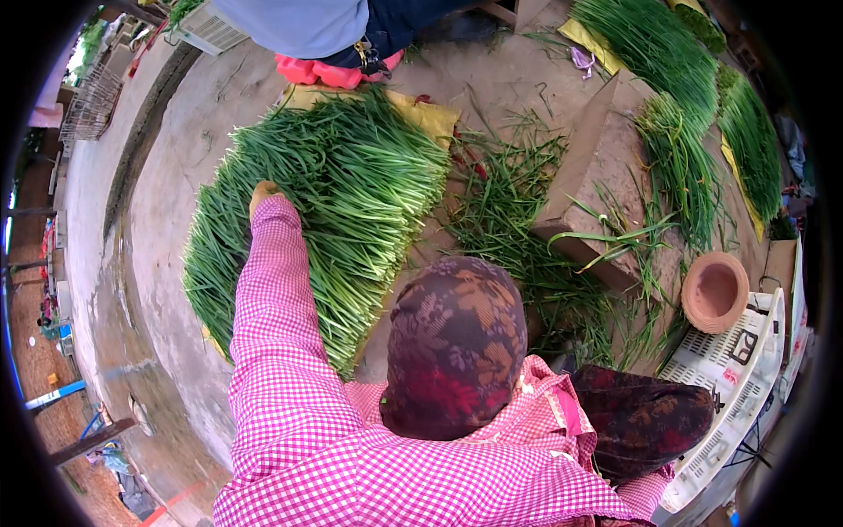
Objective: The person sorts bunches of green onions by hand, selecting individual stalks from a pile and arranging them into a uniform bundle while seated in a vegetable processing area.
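Note:
A broad, thick heap of green chives [351, 184], their pale cut ends turned outward, lies on yellow sheeting on the floor ahead of me. My left arm, in a pink checkered sleeve, stretches over the heap. At its end my left hand [263, 192], in a tan glove, rests on the leaves near the heap's left side. Its fingers point away from me and are mostly hidden, so their grip does not show. My right hand is out of sight; only part of the right sleeve [650, 492] appears beside my dark floral trouser leg [650, 417].
Loose chive leaves [505, 189] litter the floor beside a concrete block [601, 158]. More chive bundles [654, 53] lie at far right. A straw hat [715, 292] sits on a white crate [729, 369]. Beyond the heap, a person [303, 26] sits on a pink-red seat [329, 72].

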Action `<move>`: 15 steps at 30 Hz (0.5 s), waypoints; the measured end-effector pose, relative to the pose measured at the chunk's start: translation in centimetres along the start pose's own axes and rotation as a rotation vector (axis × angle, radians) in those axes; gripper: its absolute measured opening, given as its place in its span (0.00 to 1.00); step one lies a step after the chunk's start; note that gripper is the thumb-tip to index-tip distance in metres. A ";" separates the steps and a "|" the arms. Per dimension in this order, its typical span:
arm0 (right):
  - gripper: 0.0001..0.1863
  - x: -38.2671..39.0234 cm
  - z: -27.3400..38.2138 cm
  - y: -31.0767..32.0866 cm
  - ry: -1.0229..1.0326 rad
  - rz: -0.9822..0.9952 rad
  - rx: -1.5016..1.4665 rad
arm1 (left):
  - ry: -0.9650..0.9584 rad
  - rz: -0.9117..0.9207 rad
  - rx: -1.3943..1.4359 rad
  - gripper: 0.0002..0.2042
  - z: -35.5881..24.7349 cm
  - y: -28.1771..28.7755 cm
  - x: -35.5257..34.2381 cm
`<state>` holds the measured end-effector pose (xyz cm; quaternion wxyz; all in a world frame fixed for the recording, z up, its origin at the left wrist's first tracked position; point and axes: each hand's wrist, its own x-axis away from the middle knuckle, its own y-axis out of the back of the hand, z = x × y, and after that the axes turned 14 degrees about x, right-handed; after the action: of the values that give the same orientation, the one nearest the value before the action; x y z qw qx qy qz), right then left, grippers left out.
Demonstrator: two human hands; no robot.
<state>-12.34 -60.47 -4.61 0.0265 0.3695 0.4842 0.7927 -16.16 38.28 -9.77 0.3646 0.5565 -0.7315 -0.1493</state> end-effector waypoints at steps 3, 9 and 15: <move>0.17 0.5 2.6 -2.2 0.002 0.062 -0.019 | -0.006 0.010 -0.021 0.15 1.2 -0.1 -1.4; 0.18 0.8 6.4 -5.0 0.073 0.108 -0.028 | -0.168 -0.095 0.396 0.07 5.3 2.2 -4.3; 0.19 1.2 8.1 -4.7 0.233 -0.012 -0.028 | -0.206 0.344 0.953 0.14 7.3 5.3 -1.6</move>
<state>-9.78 -51.48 -5.54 -0.0200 0.2715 0.4750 0.8368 -24.83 40.14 -12.11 0.0161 0.5149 -0.8313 0.2085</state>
